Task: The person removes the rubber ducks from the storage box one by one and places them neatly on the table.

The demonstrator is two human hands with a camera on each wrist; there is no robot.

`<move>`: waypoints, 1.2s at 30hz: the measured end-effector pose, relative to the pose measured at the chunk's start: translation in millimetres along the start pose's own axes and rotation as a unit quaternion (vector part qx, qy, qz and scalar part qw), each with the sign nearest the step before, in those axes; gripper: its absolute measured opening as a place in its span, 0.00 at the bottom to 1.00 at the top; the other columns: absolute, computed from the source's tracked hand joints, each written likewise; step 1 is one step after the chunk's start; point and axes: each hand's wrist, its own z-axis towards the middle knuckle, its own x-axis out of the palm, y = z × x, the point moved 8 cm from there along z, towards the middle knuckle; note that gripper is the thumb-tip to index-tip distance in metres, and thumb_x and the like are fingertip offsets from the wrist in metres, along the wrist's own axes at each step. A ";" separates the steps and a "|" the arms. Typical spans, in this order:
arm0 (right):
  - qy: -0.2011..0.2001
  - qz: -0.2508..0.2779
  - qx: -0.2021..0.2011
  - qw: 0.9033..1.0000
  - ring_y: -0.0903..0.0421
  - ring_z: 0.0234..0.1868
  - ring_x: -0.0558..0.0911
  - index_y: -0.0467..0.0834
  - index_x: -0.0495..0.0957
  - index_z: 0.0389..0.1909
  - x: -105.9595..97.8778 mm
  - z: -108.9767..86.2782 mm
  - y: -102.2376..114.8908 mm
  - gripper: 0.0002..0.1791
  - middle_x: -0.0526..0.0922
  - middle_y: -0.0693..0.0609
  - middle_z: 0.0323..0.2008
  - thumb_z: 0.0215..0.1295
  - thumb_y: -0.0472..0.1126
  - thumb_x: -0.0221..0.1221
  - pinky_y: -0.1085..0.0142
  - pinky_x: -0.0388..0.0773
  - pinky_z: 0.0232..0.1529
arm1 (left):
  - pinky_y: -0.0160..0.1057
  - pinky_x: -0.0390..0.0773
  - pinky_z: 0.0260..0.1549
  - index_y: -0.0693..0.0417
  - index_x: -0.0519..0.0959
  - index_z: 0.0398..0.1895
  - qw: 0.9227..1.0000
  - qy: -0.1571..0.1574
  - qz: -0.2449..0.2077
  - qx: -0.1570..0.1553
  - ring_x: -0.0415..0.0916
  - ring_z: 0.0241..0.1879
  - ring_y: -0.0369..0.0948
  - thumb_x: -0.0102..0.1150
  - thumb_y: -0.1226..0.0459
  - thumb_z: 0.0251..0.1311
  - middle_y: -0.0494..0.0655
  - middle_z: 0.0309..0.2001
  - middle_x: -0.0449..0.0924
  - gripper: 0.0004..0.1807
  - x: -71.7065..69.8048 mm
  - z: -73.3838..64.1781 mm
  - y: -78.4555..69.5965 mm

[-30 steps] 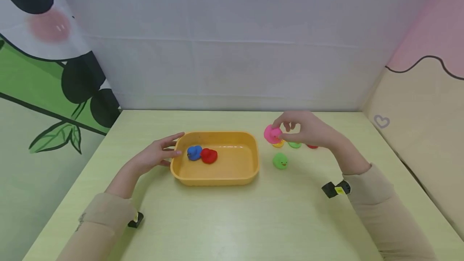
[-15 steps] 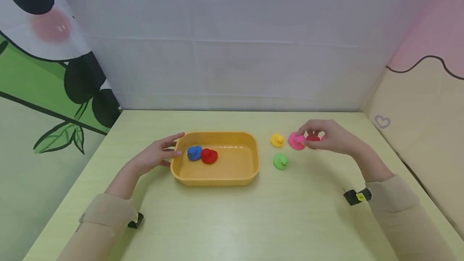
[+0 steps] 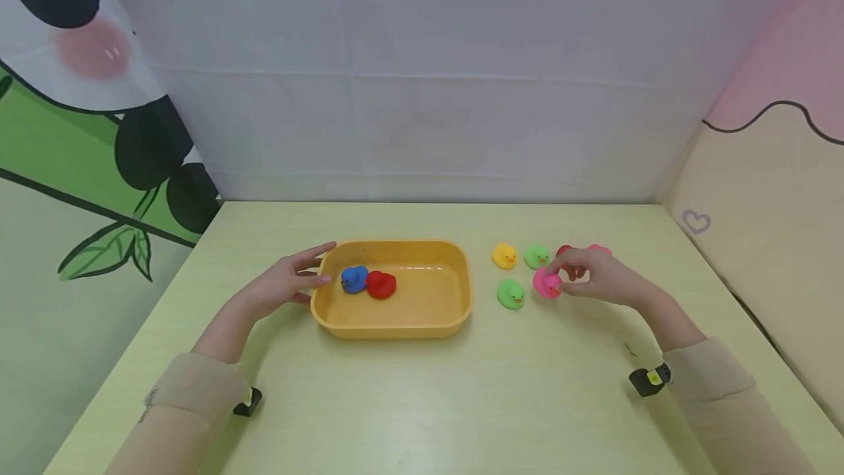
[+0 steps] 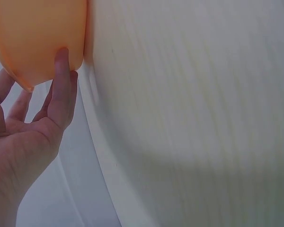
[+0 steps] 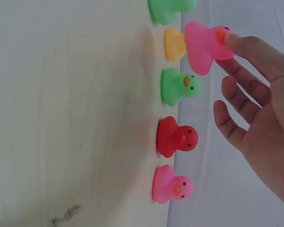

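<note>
In the head view my left hand [image 3: 290,283] touches the left end of a yellow plastic tray [image 3: 422,328]; the left wrist view shows its spread fingers against the tray's outer wall [image 4: 42,42]. A blue rubber duck [image 3: 354,279] and a red rubber duck [image 3: 382,285] sit side by side inside the tray. To the right, my right hand [image 3: 596,277] pinches a pink rubber duck [image 3: 546,283] between thumb and fingers. The right wrist view has this pink duck [image 5: 206,45] raised off the table, its base away from the palm.
Behind the held duck stand a yellow duck [image 3: 505,256], a green duck [image 3: 537,256], a red duck [image 5: 175,137] and another pink duck [image 5: 171,185] in a row. A second green duck [image 3: 511,294] sits nearer the tray. A pale fabric wall [image 3: 422,130] borders the table [image 3: 409,409].
My right hand has carried the pink duck rightward from above the yellow duck, then nearer the body, uncovering the yellow and back green ducks. The left hand and tray have stayed put.
</note>
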 end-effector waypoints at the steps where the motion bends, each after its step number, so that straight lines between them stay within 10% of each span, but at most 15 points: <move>1: 0.003 0.000 0.009 1.000 0.57 0.34 0.73 0.53 0.82 0.43 2.4 -0.7 -3.1 0.14 0.74 0.59 0.29 0.56 0.36 0.66 0.63 0.75 0.36 | 0.48 0.80 0.47 0.35 0.52 0.73 1.000 0.000 0.000 0.000 0.68 0.61 0.57 0.57 0.55 0.63 0.58 0.71 0.52 0.38 -0.1 -0.1 -0.1; 12: 0.020 0.011 0.077 0.997 0.54 0.38 0.73 0.49 0.80 0.45 16.5 -4.8 -24.1 0.14 0.76 0.56 0.32 0.56 0.38 0.65 0.68 0.76 0.36 | 0.48 0.80 0.47 0.33 0.52 0.73 1.000 -0.003 0.002 0.000 0.68 0.61 0.57 0.57 0.55 0.63 0.57 0.71 0.52 0.37 -0.7 -1.6 -0.9; 36: 0.001 -0.003 0.063 0.998 0.56 0.38 0.73 0.47 0.77 0.49 6.5 -6.4 -1.3 0.17 0.78 0.50 0.37 0.58 0.39 0.65 0.64 0.76 0.41 | 0.48 0.80 0.47 0.34 0.52 0.73 1.000 0.003 0.003 0.003 0.67 0.61 0.57 0.57 0.55 0.63 0.59 0.72 0.51 0.38 -0.6 -3.7 -1.8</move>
